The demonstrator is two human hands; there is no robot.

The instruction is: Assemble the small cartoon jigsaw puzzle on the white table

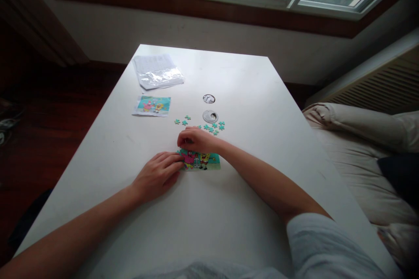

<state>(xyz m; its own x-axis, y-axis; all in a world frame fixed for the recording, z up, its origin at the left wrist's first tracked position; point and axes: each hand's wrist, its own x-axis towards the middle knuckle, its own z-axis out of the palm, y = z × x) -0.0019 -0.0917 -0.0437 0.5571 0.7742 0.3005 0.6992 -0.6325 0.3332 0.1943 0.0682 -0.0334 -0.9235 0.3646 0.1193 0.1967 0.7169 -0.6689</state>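
Note:
A small, partly assembled cartoon jigsaw puzzle (204,161) lies in the middle of the white table (248,96). My left hand (159,175) rests flat beside the puzzle's left edge, fingers stretched out and touching it. My right hand (195,139) hovers over the puzzle's top left corner with fingers curled in a pinch; what it holds is hidden. Several loose teal puzzle pieces (214,127) lie just behind my right hand, with a few more teal pieces (182,121) to their left.
A printed reference picture (152,105) lies farther back on the left, and a clear plastic bag with paper (158,71) behind it. Two small round lids (210,116) sit near the pieces. A bed with pillows (360,130) stands at the right; windows run along the back.

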